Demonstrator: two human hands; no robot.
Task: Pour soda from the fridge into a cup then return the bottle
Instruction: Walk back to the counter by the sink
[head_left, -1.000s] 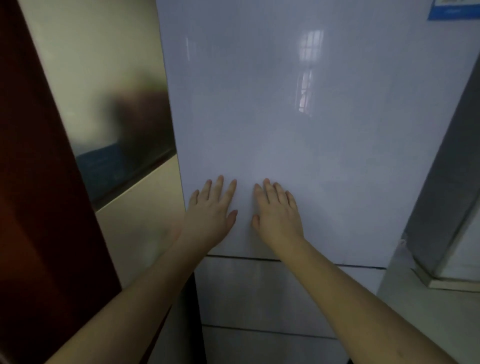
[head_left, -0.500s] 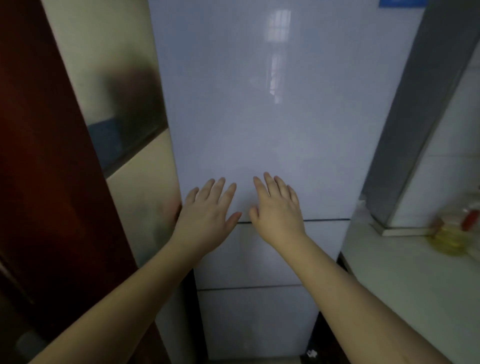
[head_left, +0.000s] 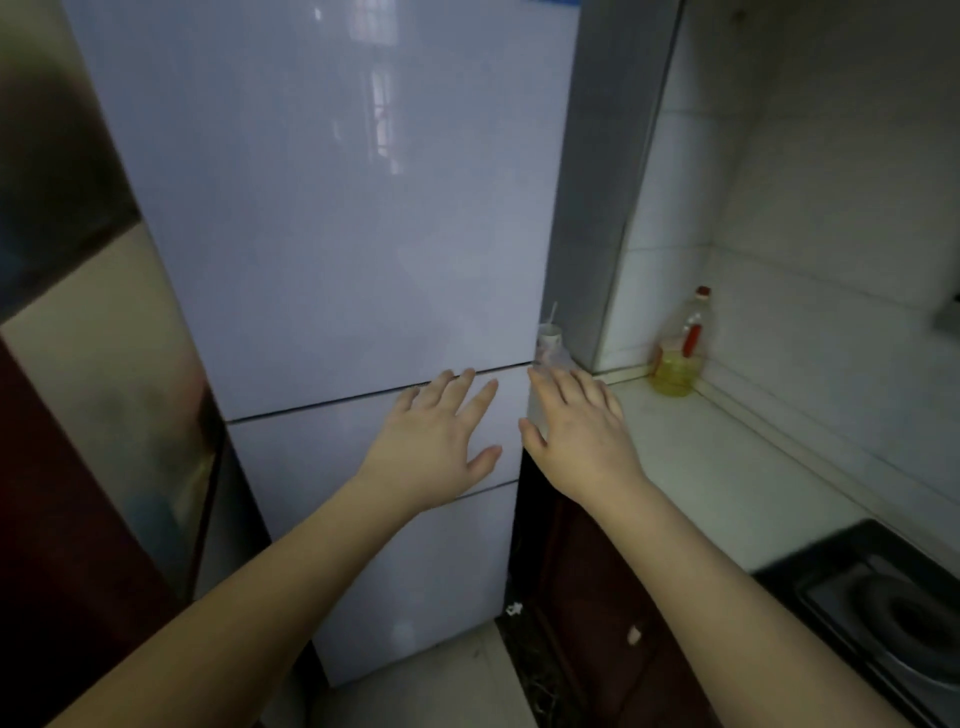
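Head view: the fridge (head_left: 322, 208) stands closed, its glossy pale doors facing the person. Left hand (head_left: 436, 441) is raised before the middle door, fingers straight and spread, holding nothing; contact with the door cannot be told. Right hand (head_left: 582, 431) is likewise spread and empty, at the fridge's right edge. On the counter (head_left: 701, 467) to the right stands an oil bottle (head_left: 678, 353). No soda bottle or cup is identifiable.
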